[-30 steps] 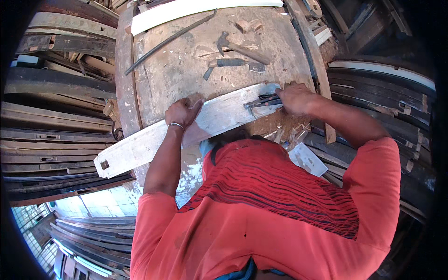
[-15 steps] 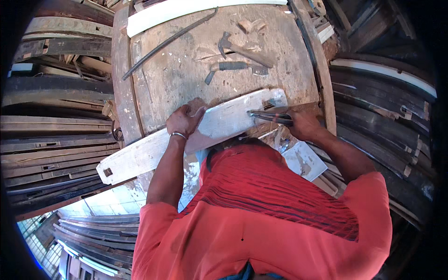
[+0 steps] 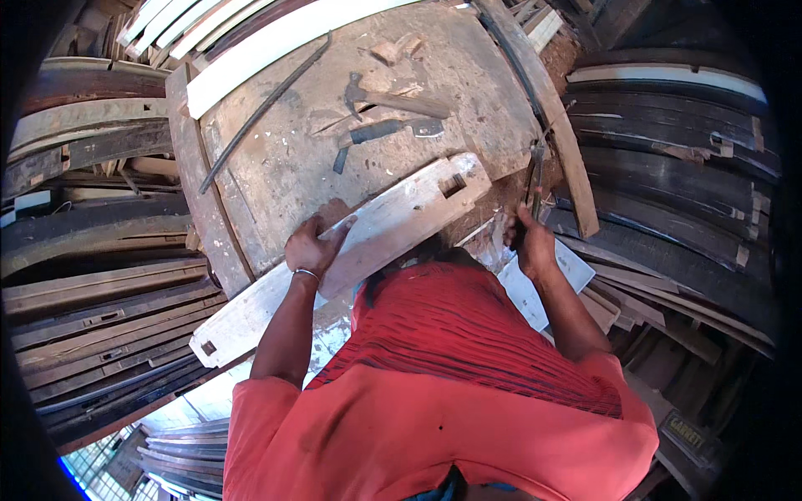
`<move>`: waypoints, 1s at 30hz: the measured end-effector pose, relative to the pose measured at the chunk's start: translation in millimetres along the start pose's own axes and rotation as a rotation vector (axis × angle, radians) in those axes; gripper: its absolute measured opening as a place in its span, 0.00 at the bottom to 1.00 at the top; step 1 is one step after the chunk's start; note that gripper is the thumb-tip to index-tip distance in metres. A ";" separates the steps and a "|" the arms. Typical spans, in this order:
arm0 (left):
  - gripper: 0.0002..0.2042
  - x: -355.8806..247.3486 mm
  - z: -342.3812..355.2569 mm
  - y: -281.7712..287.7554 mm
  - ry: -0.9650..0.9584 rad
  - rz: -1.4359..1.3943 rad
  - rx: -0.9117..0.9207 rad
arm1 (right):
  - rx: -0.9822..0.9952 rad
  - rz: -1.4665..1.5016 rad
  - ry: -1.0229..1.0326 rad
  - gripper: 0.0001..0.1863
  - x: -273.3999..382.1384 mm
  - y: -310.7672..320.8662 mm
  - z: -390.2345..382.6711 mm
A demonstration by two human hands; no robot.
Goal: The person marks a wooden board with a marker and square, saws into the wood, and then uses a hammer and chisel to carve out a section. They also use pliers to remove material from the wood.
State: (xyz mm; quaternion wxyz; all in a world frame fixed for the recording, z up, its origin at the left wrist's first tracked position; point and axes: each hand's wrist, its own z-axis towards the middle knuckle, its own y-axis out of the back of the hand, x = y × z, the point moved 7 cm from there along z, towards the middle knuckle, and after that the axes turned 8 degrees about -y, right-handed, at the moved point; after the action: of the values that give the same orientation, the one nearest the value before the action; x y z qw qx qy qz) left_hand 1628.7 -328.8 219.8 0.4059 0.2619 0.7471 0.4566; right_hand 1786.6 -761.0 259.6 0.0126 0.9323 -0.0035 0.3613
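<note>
A pale, white-stained wooden plank (image 3: 393,213) with a rectangular slot near each end lies slantwise across the near edge of the workbench (image 3: 276,167). Round its middle closes my left hand (image 3: 316,249), thumb on the upper face. My right hand (image 3: 533,242) grips the handles of a dark pair of pincers (image 3: 535,171), held upright beyond the plank's right end and apart from it. A claw hammer (image 3: 401,102) lies on the bench top, beside a tool with a dark wrapped handle (image 3: 376,132).
A long dark bar (image 3: 267,108) lies at the bench's left, near a white board (image 3: 276,46) along the far edge. Wood chips (image 3: 397,50) rest farther back. Stacked timber stands on the left (image 3: 100,292) and right (image 3: 660,159). A pale panel (image 3: 572,267) sits below my right hand.
The pincers have lifted off the plank's right-hand slot and swung rightward and upright in my right hand. The plank tilts more steeply, with my left hand still on it. The view has shifted.
</note>
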 end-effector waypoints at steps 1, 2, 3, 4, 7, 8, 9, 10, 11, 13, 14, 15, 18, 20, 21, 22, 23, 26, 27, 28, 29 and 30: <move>0.38 2.3 0.0 0.3 -0.018 -0.003 -0.060 | 0.063 0.163 -0.087 0.12 -4.3 0.4 6.7; 0.38 -0.3 3.9 2.1 -0.024 -0.006 -0.063 | 0.131 0.323 -0.168 0.12 -6.6 -0.6 15.2; 0.39 -2.0 1.5 3.2 -0.026 -0.002 -0.067 | 0.123 0.323 -0.174 0.12 -11.7 6.6 21.8; 0.39 -3.0 -2.0 3.1 -0.027 0.002 -0.071 | 0.103 0.354 -0.214 0.13 -22.7 15.6 30.4; 0.40 -1.5 -4.7 2.9 -0.045 -0.050 -0.116 | 0.094 0.293 -0.238 0.15 -71.6 53.7 40.5; 0.40 -2.6 -3.6 4.3 -0.040 -0.053 -0.123 | 0.034 0.273 -0.360 0.15 -94.2 68.5 29.1; 0.40 -2.8 -5.0 4.9 -0.015 -0.025 -0.110 | -0.033 0.253 -0.488 0.15 -107.9 74.6 13.9; 0.40 -1.9 -6.7 3.7 0.011 0.003 -0.097 | -0.031 0.283 -0.526 0.16 -108.5 76.1 5.3; 0.40 -2.0 -7.8 1.2 0.016 -0.002 -0.099 | 0.055 0.342 -0.431 0.16 -88.1 66.1 9.7; 0.40 -2.9 -5.3 0.7 -0.002 -0.015 -0.077 | 0.232 0.216 -0.222 0.17 -21.4 24.7 23.0; 0.39 -2.8 -6.0 1.8 0.025 -0.005 -0.060 | 0.320 0.021 -0.107 0.19 16.2 -6.4 21.7; 0.39 -4.5 -6.5 2.4 0.013 0.003 -0.062 | 0.323 -0.497 0.051 0.18 29.3 -37.2 16.0; 0.38 -1.3 -5.9 -0.5 0.017 0.010 -0.090 | 0.315 -1.553 0.613 0.18 25.2 -100.6 -11.5; 0.33 2.0 -7.5 0.8 -0.002 0.019 -0.183 | 0.365 -1.432 0.607 0.17 14.6 -80.6 -5.5; 0.33 2.3 -7.3 1.0 0.001 0.011 -0.189 | 0.385 -1.228 0.508 0.17 15.0 -60.0 -0.3; 0.33 2.6 -5.2 1.5 0.005 -0.023 -0.183 | 0.414 -0.871 0.305 0.17 13.8 -36.9 7.7; 0.33 3.3 -9.1 1.2 0.015 -0.047 -0.169 | 0.443 -0.431 0.077 0.17 5.3 -15.3 14.3; 0.32 -2.6 -12.0 4.7 0.026 -0.048 -0.180 | 0.388 0.249 -0.256 0.15 -45.2 27.6 18.4; 0.32 -2.6 -12.4 5.5 0.022 -0.031 -0.184 | 0.343 0.357 -0.344 0.13 -70.6 37.7 17.0; 0.32 -2.0 -12.1 4.1 0.017 -0.030 -0.190 | 0.261 0.564 -0.530 0.11 -100.5 49.0 7.0; 0.32 1.6 -11.6 3.2 0.009 -0.020 -0.203 | 0.406 0.628 -0.675 0.13 -108.6 35.4 -21.3; 0.32 0.9 -10.4 1.4 -0.006 -0.011 -0.208 | 0.331 0.676 -0.545 0.14 -82.4 22.6 -31.5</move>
State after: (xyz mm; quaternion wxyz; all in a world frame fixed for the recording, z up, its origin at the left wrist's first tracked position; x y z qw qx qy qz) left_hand 1619.4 -332.3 223.3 0.4356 0.2154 0.6961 0.5285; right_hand 1704.2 -783.0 227.8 -0.2562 0.9294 -0.2527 0.0827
